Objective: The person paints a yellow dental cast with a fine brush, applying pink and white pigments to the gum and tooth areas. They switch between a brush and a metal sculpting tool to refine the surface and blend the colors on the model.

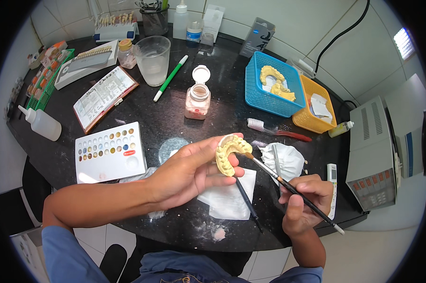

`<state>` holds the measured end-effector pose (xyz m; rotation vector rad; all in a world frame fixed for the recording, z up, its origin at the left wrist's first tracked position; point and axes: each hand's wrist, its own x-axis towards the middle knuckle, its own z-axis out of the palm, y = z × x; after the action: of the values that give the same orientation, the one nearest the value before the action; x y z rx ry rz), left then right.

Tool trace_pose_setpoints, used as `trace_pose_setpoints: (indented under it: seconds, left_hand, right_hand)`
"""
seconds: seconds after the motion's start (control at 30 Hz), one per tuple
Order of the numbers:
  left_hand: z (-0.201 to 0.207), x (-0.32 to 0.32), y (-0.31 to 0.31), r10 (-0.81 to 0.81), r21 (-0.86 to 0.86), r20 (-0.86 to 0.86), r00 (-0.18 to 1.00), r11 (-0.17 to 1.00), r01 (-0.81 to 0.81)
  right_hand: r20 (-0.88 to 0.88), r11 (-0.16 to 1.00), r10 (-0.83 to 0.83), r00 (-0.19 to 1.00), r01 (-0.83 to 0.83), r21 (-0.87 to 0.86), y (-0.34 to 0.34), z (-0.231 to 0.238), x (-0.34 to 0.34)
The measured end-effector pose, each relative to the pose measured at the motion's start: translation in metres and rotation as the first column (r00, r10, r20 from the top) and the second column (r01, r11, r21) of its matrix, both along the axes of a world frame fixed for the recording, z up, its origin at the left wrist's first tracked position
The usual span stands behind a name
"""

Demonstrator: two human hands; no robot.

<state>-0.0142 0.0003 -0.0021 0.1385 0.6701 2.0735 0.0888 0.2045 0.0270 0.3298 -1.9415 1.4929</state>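
Note:
My left hand (194, 165) is closed around a pale yellow dental cast (221, 158), arch-shaped with tooth forms along it, held above the counter. In my right hand (307, 203) is a slim paintbrush (288, 185) with a black handle and a white end. Its bristles meet the right end of the arch, touching or almost touching it. Beneath the cast, a dark thin-handled tool (247, 203) lies across a folded white paper towel (227, 200). A silvery strip-like tool (275, 160) rests by a crumpled white cloth (288, 162); its lower end passes behind my right fingers.
An opened powder bottle (197, 104) stands mid-counter beside a green marker (171, 78) and a plastic cup (153, 70). A white paint palette (110, 177) lies left. Rightward are a red toothbrush (281, 133), a blue basket (269, 104) of casts, a yellow basket (312, 123) and a grey machine (371, 155).

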Motion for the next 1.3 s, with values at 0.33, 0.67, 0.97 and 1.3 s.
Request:
trace_pose_setpoints:
  seconds: [0.33,0.67,0.97,1.3]
  left_hand:
    - [-0.0027,0.0030,0.0003,-0.053,0.033,-0.015,0.998,0.998,0.054]
    - [-0.0012,0.0030,-0.0011,-0.103,0.100,0.006,0.995,0.990,0.101]
    - [0.0013,0.0071,0.0000,-0.092,-0.044,-0.103,0.990,0.995,0.088]
    - [0.0015,0.0079,0.0013,-0.041,-0.081,-0.128,0.991,0.996,0.031]
  right_hand:
    - [-0.100,0.935,-0.015,0.995,0.049,0.352,0.0053,0.0019,-0.0028]
    - [-0.046,0.933,-0.036,0.998,0.050,0.356,0.0077,0.0000,-0.0004]
    - [-0.042,0.927,-0.028,0.999,0.042,0.372,0.0078,-0.0002,-0.0036]
    - [-0.052,0.945,-0.063,0.997,0.076,0.317,0.0045,0.0002,-0.0031]
